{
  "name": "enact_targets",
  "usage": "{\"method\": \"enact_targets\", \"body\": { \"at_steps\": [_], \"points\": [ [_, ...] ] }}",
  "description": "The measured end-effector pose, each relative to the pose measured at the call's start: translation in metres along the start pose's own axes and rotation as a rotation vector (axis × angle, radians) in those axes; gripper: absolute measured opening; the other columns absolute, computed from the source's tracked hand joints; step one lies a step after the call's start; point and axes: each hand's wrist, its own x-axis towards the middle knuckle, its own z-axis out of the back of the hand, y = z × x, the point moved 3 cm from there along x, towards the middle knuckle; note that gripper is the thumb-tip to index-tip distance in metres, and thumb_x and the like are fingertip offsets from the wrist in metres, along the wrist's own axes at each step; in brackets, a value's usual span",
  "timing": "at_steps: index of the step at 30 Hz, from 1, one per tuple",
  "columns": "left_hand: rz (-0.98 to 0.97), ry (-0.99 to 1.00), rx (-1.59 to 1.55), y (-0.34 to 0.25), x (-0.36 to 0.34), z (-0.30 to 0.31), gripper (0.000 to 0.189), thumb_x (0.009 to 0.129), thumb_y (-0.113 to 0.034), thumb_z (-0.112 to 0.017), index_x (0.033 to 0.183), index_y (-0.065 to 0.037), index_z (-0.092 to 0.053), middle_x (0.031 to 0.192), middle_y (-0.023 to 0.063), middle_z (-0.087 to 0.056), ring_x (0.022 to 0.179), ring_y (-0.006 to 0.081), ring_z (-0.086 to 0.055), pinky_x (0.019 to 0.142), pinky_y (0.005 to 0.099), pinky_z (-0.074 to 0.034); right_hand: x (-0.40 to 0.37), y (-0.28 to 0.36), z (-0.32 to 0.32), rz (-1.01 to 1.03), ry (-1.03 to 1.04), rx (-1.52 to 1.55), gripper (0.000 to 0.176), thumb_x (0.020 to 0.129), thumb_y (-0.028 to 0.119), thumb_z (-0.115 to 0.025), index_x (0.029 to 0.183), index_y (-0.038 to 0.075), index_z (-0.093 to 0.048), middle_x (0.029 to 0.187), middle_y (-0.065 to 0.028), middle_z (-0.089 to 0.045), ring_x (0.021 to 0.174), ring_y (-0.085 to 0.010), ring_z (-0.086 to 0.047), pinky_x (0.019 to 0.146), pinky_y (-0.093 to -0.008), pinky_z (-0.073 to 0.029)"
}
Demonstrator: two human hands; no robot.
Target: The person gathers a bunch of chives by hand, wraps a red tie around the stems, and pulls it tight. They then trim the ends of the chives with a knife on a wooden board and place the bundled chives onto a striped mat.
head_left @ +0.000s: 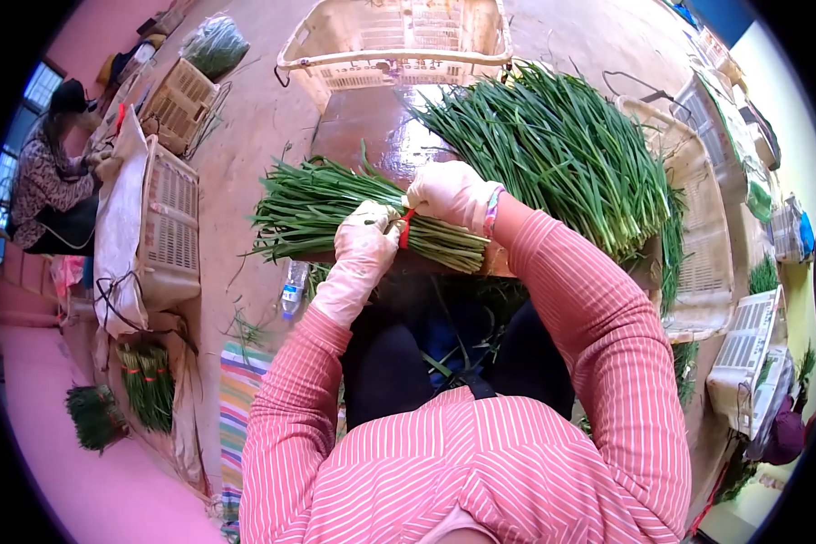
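A bundle of garlic chives lies across the front of the brown table, leaves to the left and pale cut stems to the right. Around its stem part runs a red tie. My left hand, in a whitish glove, is closed at the near side of the bundle, its fingertips pinching at the tie. My right hand, gloved too, is closed over the top of the stems, with the tie's upper end at its fingers. A large heap of loose chives rests on the table to the right.
An empty-looking plastic crate stands beyond the table. Another crate is at the right. A water bottle is on the floor. At left, a person sits by a cloth-draped crate, near tied chive bundles.
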Motion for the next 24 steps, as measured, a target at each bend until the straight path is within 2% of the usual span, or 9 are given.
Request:
{"method": "enact_targets", "body": {
  "at_steps": [5,8,13,15,16,18,20,22,24],
  "points": [
    [-0.074,-0.077,-0.051,0.004,0.007,0.0,0.015,0.074,-0.016,-0.075,0.086,-0.009,-0.068,0.083,0.0087,-0.062,0.079,0.0265,-0.061,0.072,0.0359,-0.049,0.0,-0.003,-0.002,-0.049,0.094,-0.038,0.015,0.074,0.016,-0.061,0.082,0.015,-0.073,0.083,-0.0109,-0.069,0.078,-0.0301,-0.067,0.067,-0.0397,-0.053],
    [-0.051,-0.076,-0.119,0.002,0.008,0.003,0.014,0.074,-0.015,-0.075,0.085,-0.009,-0.068,0.083,0.0085,-0.062,0.079,0.0265,-0.061,0.072,0.0353,-0.049,-0.003,-0.006,-0.003,0.002,0.001,0.069,0.013,0.075,0.02,-0.063,0.084,0.014,-0.071,0.078,-0.011,-0.066,0.075,-0.0319,-0.065,0.067,-0.0392,-0.052],
    [-0.027,-0.058,-0.148,0.005,0.012,0.005,0.013,0.074,-0.012,-0.074,0.084,-0.008,-0.069,0.08,0.0083,-0.061,0.077,0.0261,-0.06,0.071,0.0347,-0.049,0.002,0.0,0.0,-0.06,0.109,-0.02,0.01,0.074,0.019,-0.064,0.079,0.013,-0.07,0.078,-0.0128,-0.066,0.073,-0.0333,-0.065,0.066,-0.0397,-0.052],
    [-0.125,-0.088,-0.084,0.012,0.018,0.002,0.012,0.07,-0.012,-0.072,0.081,-0.01,-0.071,0.078,0.0084,-0.063,0.076,0.0266,-0.062,0.071,0.0363,-0.05,-0.002,0.01,0.006,-0.262,0.156,-0.099,0.012,0.073,0.021,-0.063,0.076,0.012,-0.07,0.075,-0.0144,-0.066,0.072,-0.034,-0.065,0.065,-0.0404,-0.052],
    [-0.124,-0.089,-0.083,0.012,0.022,0.003,0.012,0.07,-0.012,-0.072,0.081,-0.01,-0.071,0.078,0.0084,-0.063,0.076,0.0266,-0.062,0.071,0.0363,-0.05,-0.003,0.02,0.013,-0.34,0.273,-0.072,0.017,0.081,0.021,-0.061,0.085,0.011,-0.074,0.086,-0.012,-0.071,0.082,-0.0292,-0.069,0.071,-0.0406,-0.054],
    [-0.299,-0.16,-0.089,0.006,0.029,0.005,0.011,0.069,-0.013,-0.07,0.08,-0.011,-0.071,0.073,0.0075,-0.062,0.074,0.026,-0.061,0.068,0.036,-0.05,-0.011,0.036,0.014,-0.451,0.206,0.172,0.019,0.079,0.022,-0.062,0.086,0.008,-0.073,0.086,-0.0152,-0.07,0.083,-0.032,-0.069,0.075,-0.0408,-0.054],
    [-0.393,-0.108,-0.051,0.007,0.037,-0.01,0.005,0.069,-0.012,-0.068,0.073,-0.011,-0.069,0.069,0.006,-0.062,0.069,0.0258,-0.06,0.065,0.035,-0.049,-0.011,0.045,-0.016,-0.551,0.119,0.151,0.019,0.079,0.026,-0.064,0.085,0.01,-0.072,0.086,-0.016,-0.069,0.084,-0.0321,-0.068,0.075,-0.0405,-0.053],
    [-0.337,-0.119,-0.187,0.008,0.037,-0.01,0.007,0.069,-0.011,-0.069,0.076,-0.01,-0.068,0.073,0.0068,-0.063,0.072,0.026,-0.06,0.067,0.0352,-0.049,-0.017,0.043,-0.032,-0.43,-0.081,0.195,0.02,0.08,0.029,-0.063,0.082,0.011,-0.071,0.082,-0.0142,-0.069,0.08,-0.0324,-0.067,0.072,-0.0424,-0.053],
    [-0.357,-0.197,-0.194,0.011,0.036,-0.001,0.01,0.07,-0.01,-0.069,0.08,-0.009,-0.068,0.076,0.0075,-0.063,0.074,0.0258,-0.06,0.069,0.0353,-0.049,-0.019,0.028,-0.025,-0.431,0.068,0.36,0.022,0.082,0.032,-0.063,0.08,0.012,-0.071,0.078,-0.0123,-0.068,0.076,-0.0323,-0.066,0.069,-0.042,-0.052]
  ]
}}
